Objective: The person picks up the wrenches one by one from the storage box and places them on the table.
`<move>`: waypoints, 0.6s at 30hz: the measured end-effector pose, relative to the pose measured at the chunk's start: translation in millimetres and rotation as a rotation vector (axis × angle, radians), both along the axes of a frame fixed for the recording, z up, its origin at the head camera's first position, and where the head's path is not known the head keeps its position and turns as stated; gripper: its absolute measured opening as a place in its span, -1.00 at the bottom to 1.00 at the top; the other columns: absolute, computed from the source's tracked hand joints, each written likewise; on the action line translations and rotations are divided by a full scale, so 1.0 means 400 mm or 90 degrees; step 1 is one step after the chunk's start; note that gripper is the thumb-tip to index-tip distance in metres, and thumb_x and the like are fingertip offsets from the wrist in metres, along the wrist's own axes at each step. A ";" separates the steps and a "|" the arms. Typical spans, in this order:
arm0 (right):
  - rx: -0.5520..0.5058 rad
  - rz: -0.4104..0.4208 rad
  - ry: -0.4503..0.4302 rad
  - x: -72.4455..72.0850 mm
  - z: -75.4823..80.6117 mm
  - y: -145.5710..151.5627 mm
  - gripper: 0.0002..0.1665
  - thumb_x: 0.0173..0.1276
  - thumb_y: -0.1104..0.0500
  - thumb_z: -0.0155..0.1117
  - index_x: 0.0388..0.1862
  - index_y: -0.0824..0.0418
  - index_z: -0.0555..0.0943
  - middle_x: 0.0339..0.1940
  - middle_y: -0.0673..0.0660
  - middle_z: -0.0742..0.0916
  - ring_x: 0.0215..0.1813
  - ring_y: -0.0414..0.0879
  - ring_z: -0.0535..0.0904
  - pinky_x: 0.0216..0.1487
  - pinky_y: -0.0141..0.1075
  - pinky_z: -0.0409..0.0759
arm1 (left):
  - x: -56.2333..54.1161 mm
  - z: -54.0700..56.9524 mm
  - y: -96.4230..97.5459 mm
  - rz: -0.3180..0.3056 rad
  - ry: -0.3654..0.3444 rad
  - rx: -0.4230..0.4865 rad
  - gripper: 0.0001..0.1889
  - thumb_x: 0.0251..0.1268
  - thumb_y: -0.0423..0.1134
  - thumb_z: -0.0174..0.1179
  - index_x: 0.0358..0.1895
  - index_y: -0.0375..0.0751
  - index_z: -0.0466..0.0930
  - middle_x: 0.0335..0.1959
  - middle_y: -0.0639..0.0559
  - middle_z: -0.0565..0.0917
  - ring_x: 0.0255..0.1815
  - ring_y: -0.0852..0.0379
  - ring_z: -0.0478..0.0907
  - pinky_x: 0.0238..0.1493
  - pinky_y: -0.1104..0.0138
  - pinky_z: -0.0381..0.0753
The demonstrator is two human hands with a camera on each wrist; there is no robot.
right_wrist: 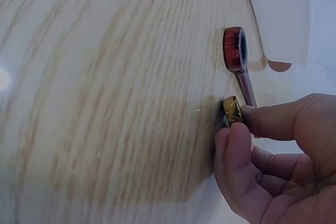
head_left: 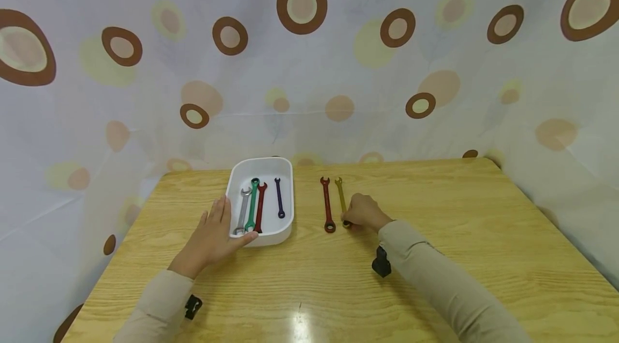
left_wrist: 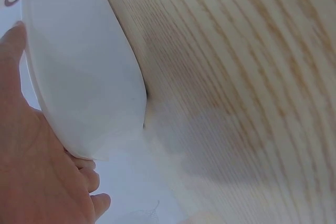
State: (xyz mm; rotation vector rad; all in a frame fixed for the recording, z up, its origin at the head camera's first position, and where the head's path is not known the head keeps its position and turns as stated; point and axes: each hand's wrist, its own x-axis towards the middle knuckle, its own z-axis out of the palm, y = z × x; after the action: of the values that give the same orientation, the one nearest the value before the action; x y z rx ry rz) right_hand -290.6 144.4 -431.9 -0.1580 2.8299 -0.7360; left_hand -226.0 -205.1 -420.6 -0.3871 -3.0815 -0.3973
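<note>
My left hand (head_left: 210, 238) lies against the near left corner of a white plastic tray (head_left: 273, 238), fingers straight along its side and thumb over the front rim. Inside the tray are a silver wrench (head_left: 243, 211), a green wrench (head_left: 252, 206), a red wrench (head_left: 260, 208) and, apart from them, a purple wrench (head_left: 279, 198). My right hand (head_left: 366, 211) pinches the near ring end of a yellow wrench (head_left: 341, 195) between thumb and fingers, its open end pointing away. Just left of it, another red wrench (head_left: 327, 204) lies on the table, ring end toward me.
Everything stands on a wood-grain table (head_left: 435, 203). A pale curtain (head_left: 309, 69) with brown ring patterns hangs behind the table and along both sides. The tray stands near the far edge, left of the loose wrenches.
</note>
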 end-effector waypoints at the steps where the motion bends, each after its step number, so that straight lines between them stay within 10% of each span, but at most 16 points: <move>1: 0.003 0.000 0.000 0.000 0.001 -0.001 -0.53 0.27 0.16 0.30 -0.84 0.26 0.58 -0.85 0.08 0.61 -0.78 -0.17 0.47 -0.52 -0.35 0.52 | -0.001 0.000 -0.001 0.000 0.000 0.000 0.22 0.14 0.51 -0.07 0.44 -0.60 -0.17 0.49 -0.46 -0.09 0.50 -0.38 -0.15 0.42 -0.19 -0.10; 18: 0.031 0.011 0.018 0.009 0.007 -0.005 -0.53 0.26 0.12 0.34 -0.83 0.24 0.55 -0.94 -0.05 0.41 -0.78 -0.22 0.27 -0.63 -0.39 0.30 | -0.002 -0.009 0.000 0.001 -0.016 0.019 0.26 0.10 0.54 -0.07 0.45 -0.58 -0.21 0.50 -0.44 -0.15 0.51 -0.37 -0.21 0.43 -0.18 -0.16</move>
State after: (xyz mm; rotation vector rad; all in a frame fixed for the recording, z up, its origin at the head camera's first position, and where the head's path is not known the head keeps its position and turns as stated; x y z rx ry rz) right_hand -287.0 142.3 -428.9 -0.1867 2.8671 -0.6650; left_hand -226.8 -205.2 -424.3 -0.3826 -3.0961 -0.4516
